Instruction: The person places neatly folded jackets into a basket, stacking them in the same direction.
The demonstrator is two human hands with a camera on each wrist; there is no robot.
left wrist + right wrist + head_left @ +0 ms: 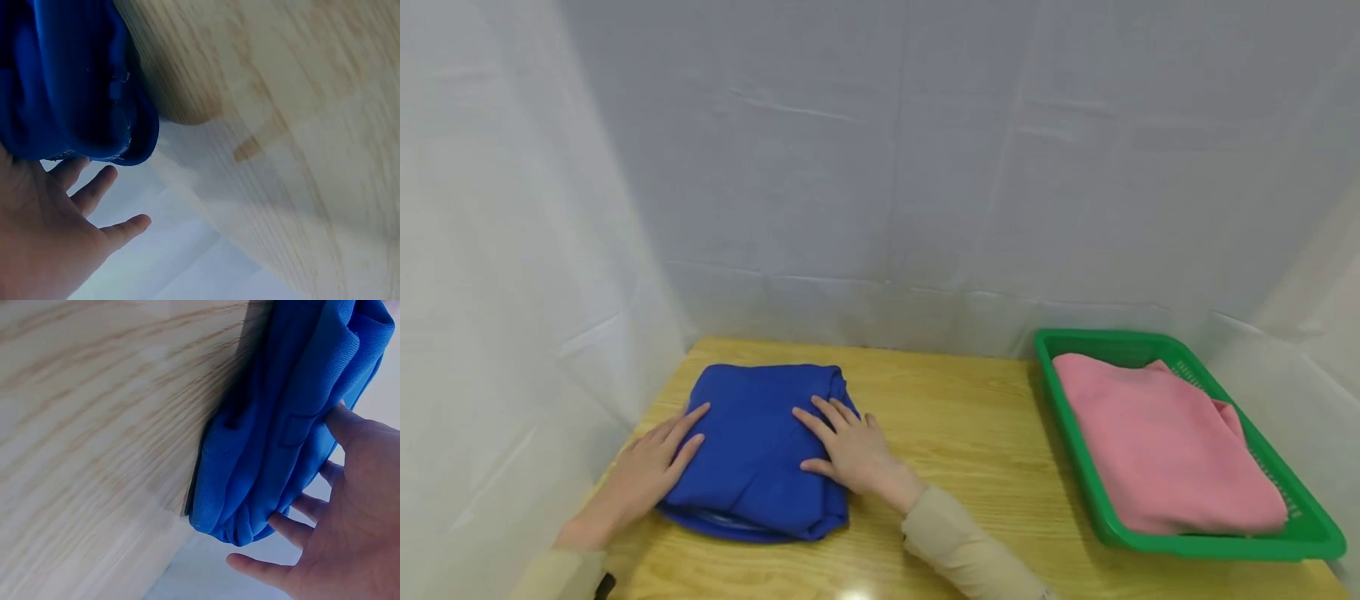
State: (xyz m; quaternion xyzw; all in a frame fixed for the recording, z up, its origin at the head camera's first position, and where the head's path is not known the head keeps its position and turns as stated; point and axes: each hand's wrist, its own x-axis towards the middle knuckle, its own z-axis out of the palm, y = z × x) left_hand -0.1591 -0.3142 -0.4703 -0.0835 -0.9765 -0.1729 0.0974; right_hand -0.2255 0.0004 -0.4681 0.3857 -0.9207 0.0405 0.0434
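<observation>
A folded blue garment (pixel 752 450) lies as a squarish bundle on the left part of the wooden table. Along its left edge my left hand (pixel 647 471) rests with fingers extended over the cloth. My right hand (pixel 852 450) lies on the right side of the bundle, its fingers spread. In the left wrist view, the left hand (pixel 56 225) sits beside the rounded blue fold (pixel 94 94), some fingers apart from it. Layered folds (pixel 281 437) show in the right wrist view, where the fingertips of the right hand (pixel 344 506) touch their side.
A green plastic basket (pixel 1075 433) stands at the right of the wooden table (pixel 955 433), with a folded pink cloth (pixel 1165 450) inside. White sheeting (pixel 880 167) hangs behind the table and on both sides.
</observation>
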